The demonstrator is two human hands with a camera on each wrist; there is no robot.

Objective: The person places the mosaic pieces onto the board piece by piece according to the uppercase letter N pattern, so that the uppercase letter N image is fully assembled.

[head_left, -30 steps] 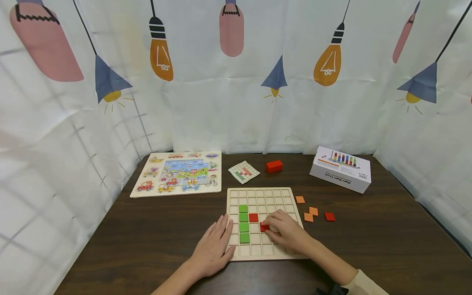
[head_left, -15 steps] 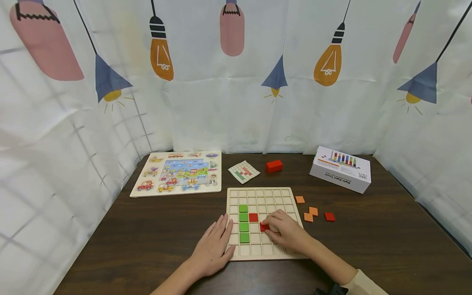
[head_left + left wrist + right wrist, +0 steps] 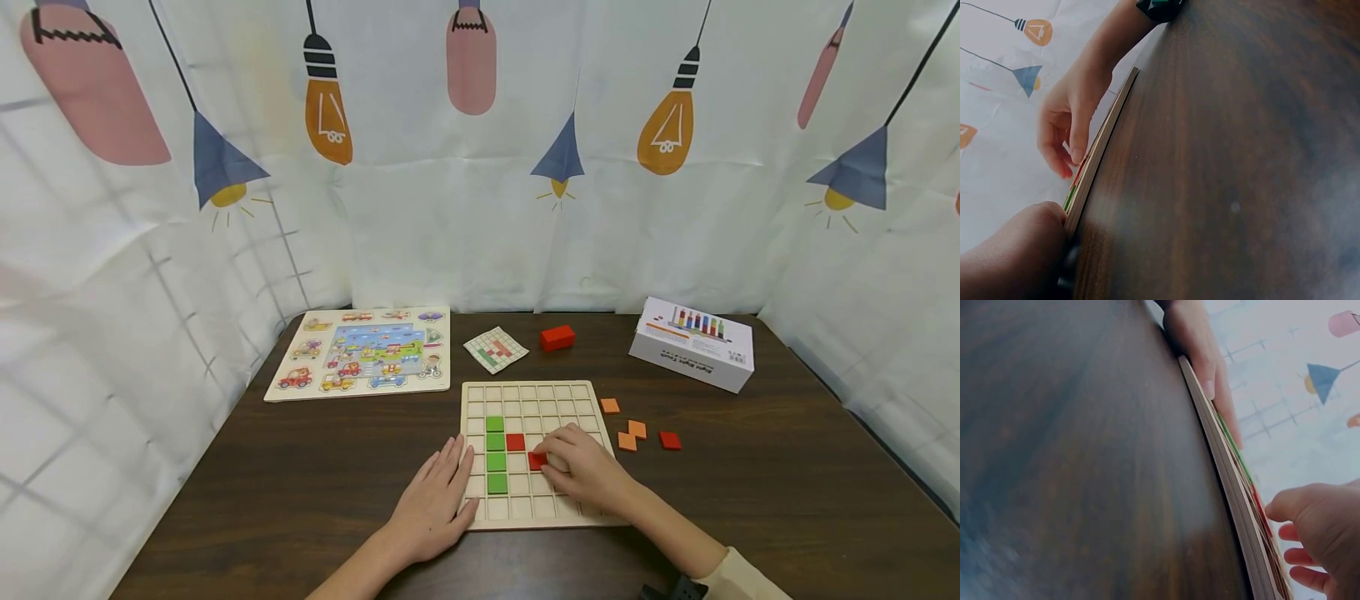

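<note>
A pale wooden grid board (image 3: 555, 408) lies on the dark table in the head view. Several green square tiles (image 3: 496, 462) form a column in its cells, with a red tile (image 3: 515, 442) beside them. My left hand (image 3: 435, 504) rests flat with straight fingers along the board's left edge. Over the board's right half, my right hand (image 3: 588, 471) pinches a second red tile (image 3: 536, 461) with thumb and forefinger at its cell; the hand covers part of that tile. The left wrist view shows the right hand's thumb and fingertips (image 3: 1077, 155) close against the board's top.
Right of the board lie several orange tiles (image 3: 627, 442) and a loose red tile (image 3: 671, 441). Behind it are a patterned card (image 3: 497, 350) and a red block (image 3: 557, 337). A picture puzzle board (image 3: 307, 350) lies back left, a white box (image 3: 686, 350) back right.
The right hand's fingers shift very slightly at the red tile. The left hand, the board and the other tiles stay where they were.
</note>
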